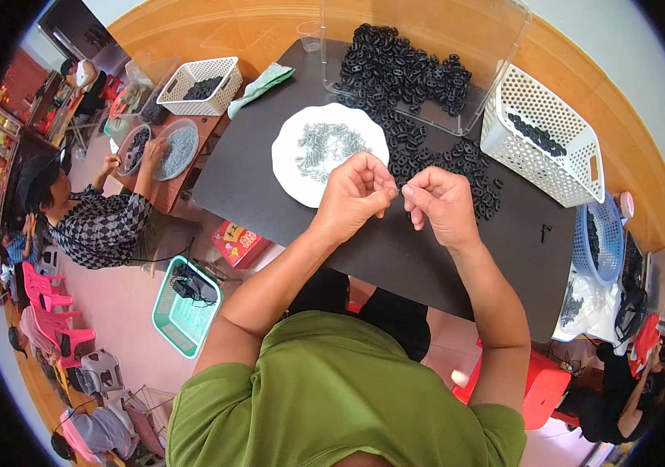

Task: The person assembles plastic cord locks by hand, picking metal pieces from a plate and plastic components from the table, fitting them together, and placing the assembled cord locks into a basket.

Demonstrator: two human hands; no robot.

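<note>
Over the dark table, my left hand (354,196) and my right hand (441,204) face each other, fingertips almost touching. Both are closed in a pinch, thumb against forefinger; whatever they hold is too small to make out. Just behind my left hand lies a white scalloped plate (288,173) with many small, thin, silvery metal pieces (328,146) on it. Behind my right hand spreads a heap of small black oval parts with holes (418,144). It spills from a clear plastic box (469,117) tipped on its side.
A white perforated basket (562,167) with black parts stands at the right, near a blue basket (599,233). One small black piece (544,232) lies alone on the table (496,268). Green cloth (264,87) rests at the left edge. A co-worker (99,222) handles similar bowls at left.
</note>
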